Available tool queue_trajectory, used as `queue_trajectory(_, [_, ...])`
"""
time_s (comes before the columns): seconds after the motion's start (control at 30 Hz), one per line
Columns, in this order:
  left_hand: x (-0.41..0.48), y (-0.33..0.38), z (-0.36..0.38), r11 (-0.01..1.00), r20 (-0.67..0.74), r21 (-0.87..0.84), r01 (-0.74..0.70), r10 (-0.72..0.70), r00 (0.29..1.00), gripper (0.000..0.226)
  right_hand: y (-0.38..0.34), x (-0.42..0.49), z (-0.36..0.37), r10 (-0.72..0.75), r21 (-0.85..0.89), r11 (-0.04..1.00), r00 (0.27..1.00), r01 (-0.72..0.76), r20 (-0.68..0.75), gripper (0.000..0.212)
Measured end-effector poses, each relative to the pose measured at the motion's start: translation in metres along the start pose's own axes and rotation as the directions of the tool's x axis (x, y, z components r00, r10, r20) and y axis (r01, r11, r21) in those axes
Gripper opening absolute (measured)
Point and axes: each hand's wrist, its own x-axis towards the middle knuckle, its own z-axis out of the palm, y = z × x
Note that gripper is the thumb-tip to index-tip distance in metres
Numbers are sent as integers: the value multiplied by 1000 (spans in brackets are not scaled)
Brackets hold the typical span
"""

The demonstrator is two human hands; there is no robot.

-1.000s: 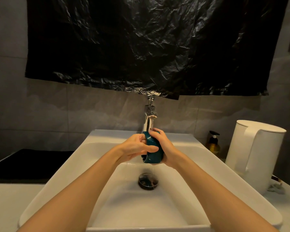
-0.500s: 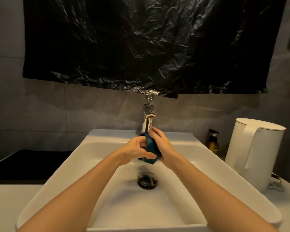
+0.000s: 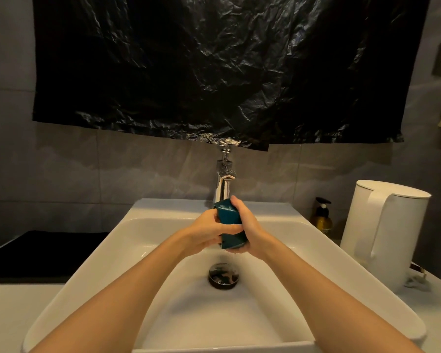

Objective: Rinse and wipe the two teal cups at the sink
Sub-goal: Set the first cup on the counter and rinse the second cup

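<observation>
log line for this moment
step: rinse | left hand: grips teal cup | right hand: grips same cup | place: over sink, below faucet | second cup: not in view

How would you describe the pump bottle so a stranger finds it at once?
Start at the white sink; a tall white kettle stands to its right. Between them, near the wall, is the pump bottle: small, amber, black-capped.

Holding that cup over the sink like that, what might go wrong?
The teal cup is dripping wet and held by the left hand and right hand above the hard sink, so it may slip and chip. It also sits close under the faucet; lifting it could knock it against the metal.
</observation>
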Motion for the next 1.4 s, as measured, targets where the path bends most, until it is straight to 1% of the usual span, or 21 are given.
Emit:
queue_trajectory(0.1, [1,3,0,968,-12,-247,36,-40,999,24,1,-1,-1,19,13,1000,1000,-19,-3,57])
queue_trajectory(0.17, [5,4,-1,941,-74,-337,43,-72,995,23,1,-2,1,0,11,1000,1000,0,-13,54])
queue_trajectory(0.23, [10,3,3,920,-141,-390,42,-105,984,30,2,-5,5,-88,-39,995,996,87,-26,43])
queue_trajectory(0.3, [12,2,7,890,-220,-453,47,-163,962,31,4,-7,9,-199,-116,974,979,194,-32,30])
queue_trajectory(0.37, [13,4,8,873,-270,-485,39,-193,943,31,5,-8,11,-246,-134,961,969,240,-28,24])
queue_trajectory(0.4, [13,6,8,876,-263,-481,39,-187,947,31,4,-9,11,-225,-115,969,974,220,-33,25])
queue_trajectory(0.5, [13,8,7,857,-163,-513,43,-147,976,30,2,-9,8,-161,-68,985,985,157,-59,29])
queue_trajectory(0.6, [11,11,4,813,-105,-580,44,-128,986,22,2,-7,1,-195,-45,980,979,193,-63,26])
queue_trajectory(0.67, [11,13,1,814,-124,-580,33,-128,984,22,1,-4,-3,-266,-57,963,963,264,-37,28])
queue_trajectory(0.73, [11,12,-2,825,-140,-564,38,-141,980,26,0,-4,-4,-290,-57,956,957,289,-12,37])
queue_trajectory(0.8, [9,9,1,865,-129,-499,53,-135,982,25,-1,-6,-3,-204,-19,979,979,204,19,45])
queue_trajectory(0.87, [7,6,3,915,-89,-398,67,-111,990,27,-1,-10,-3,-54,46,998,996,50,68,53])
queue_trajectory(0.9, [7,5,3,926,-75,-370,70,-105,992,30,-1,-10,-4,-6,75,997,996,-1,89,54])
queue_trajectory(0.93, [6,5,2,930,-61,-361,72,-101,993,32,0,-9,-4,12,104,994,995,-22,97,53])
queue_trajectory(1.0, [7,6,1,933,-51,-354,61,-85,995,34,0,-7,-4,-10,117,993,998,2,65,49])
queue_trajectory(1.07, [9,8,4,948,-99,-317,38,-73,992,34,0,-3,-1,-46,112,993,999,44,22,47])
queue_trajectory(1.13, [12,9,11,962,-192,-274,18,-73,979,31,1,-2,2,-69,102,992,998,69,-2,43])
queue_trajectory(1.2, [14,11,13,961,-279,-278,17,-98,955,37,2,-2,3,-95,47,994,995,96,-26,40])
queue_trajectory(1.23, [15,10,11,961,-274,-277,17,-96,957,39,1,-2,3,-89,51,995,996,90,-30,42])
queue_trajectory(1.33, [12,8,8,971,-121,-238,10,-40,992,30,-1,-3,-2,-5,176,984,1000,10,-30,47])
queue_trajectory(1.4, [10,8,7,966,-83,-258,-4,-18,996,27,-1,-2,-4,-16,184,983,999,22,-36,46])
